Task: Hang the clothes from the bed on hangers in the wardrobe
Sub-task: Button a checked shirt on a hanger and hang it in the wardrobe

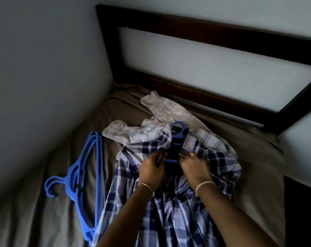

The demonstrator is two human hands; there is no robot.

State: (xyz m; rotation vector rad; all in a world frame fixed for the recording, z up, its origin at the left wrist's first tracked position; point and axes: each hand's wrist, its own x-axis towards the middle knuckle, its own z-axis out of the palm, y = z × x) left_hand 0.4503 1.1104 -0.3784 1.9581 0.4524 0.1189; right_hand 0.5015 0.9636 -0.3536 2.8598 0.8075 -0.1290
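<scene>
While on hanger (177,137), shirt (169,211) in fingers (190,157)

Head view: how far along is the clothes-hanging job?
Done: nothing visibly hung; no wardrobe in view. In hand: the left hand and right hand grip the plaid shirt near its collar, around a blue hanger whose hook pokes out. Remaining: pale shirts crumpled on the bed, spare hangers stacked beside them, then the trip to the wardrobe.

Nothing here can be read from where I stand. The plaid shirt (169,207) at the centre of the frame, the blue hangers (83,175) at lower left and the pale shirts (161,111) above centre show no legible lettering, labels or numbers.
</scene>
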